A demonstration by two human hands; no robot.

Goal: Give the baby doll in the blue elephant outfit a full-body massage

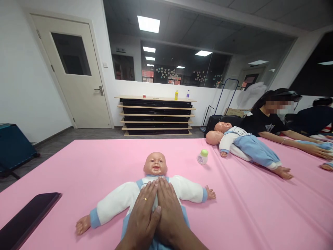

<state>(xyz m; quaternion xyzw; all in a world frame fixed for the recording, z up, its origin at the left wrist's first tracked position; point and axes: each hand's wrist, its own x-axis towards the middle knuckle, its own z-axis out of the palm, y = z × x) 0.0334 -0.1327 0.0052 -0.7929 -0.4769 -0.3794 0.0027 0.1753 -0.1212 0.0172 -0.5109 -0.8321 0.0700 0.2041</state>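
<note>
A baby doll [187,187] in a white top with blue cuffs and blue trousers lies on its back, arms spread wide. Flat on its chest rests my left hand [144,211], fingers stretched toward the doll's chin, with a gold ring on one finger. Close beside it, my right hand [169,208] also lies flat on the chest, fingers extended. The two hands touch along their inner edges and cover the middle of the doll's body. Its head [155,164] faces up beyond my fingertips. Neither hand grips anything.
A pink-covered table [104,156] bears a small bottle with a green cap [203,157], a black phone [28,218] and more dolls [249,144] at right. Another person [273,118] sits there, hands on a doll. Stacked boards [157,116] stand behind.
</note>
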